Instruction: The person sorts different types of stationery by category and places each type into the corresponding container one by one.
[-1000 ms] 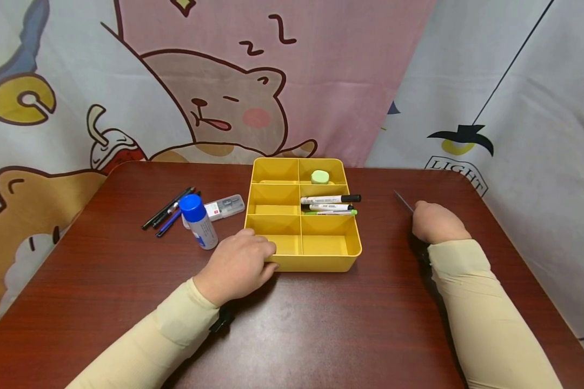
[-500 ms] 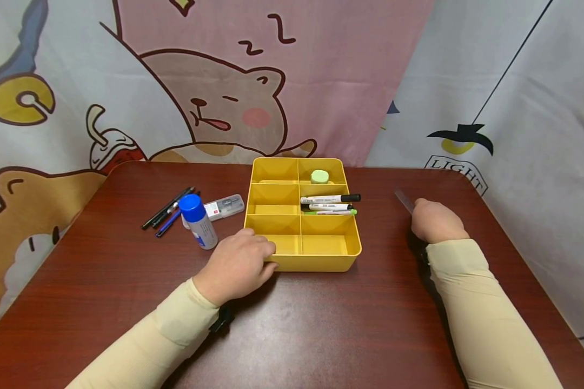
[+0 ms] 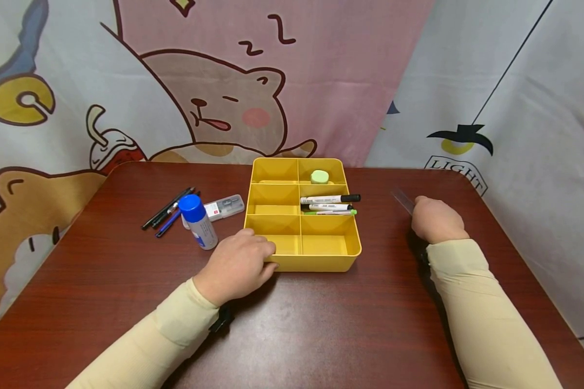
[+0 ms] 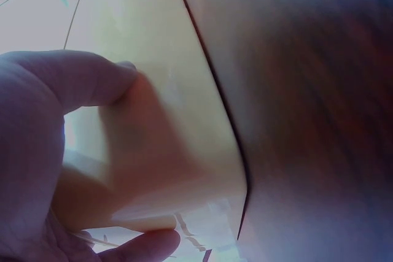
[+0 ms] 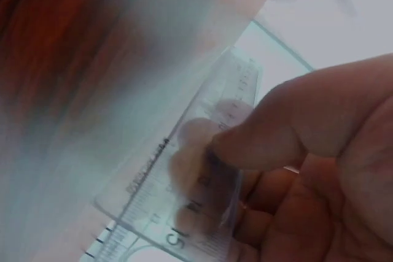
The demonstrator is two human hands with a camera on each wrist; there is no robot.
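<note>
A yellow divided box (image 3: 316, 263) stands mid-table. My left hand (image 3: 236, 265) grips its front left corner; in the left wrist view the thumb (image 4: 92, 81) presses the wall while fingers bend round the side. Two white markers (image 3: 325, 199) with black caps and a green-tipped pen (image 3: 331, 213) lie in its middle right compartment, ends over the rim. A pale green rounded piece (image 3: 319, 176) sits in the back right one. To the right of the box, my right hand (image 3: 438, 220) pinches a clear ruler (image 5: 166, 191) between thumb and fingers; the fingers show through the plastic.
Left of the box stands a white tube with a blue cap (image 3: 198, 221). Behind it lie a small clear-and-white case (image 3: 226, 207) and several dark and blue pens (image 3: 167, 210). A printed cloth (image 3: 350, 81) hangs along the table's back and right edges.
The ruler in my right hand has turned from a thin edge-on line to showing its clear flat face. The right hand shifted very slightly; the left hand and box stayed put.
</note>
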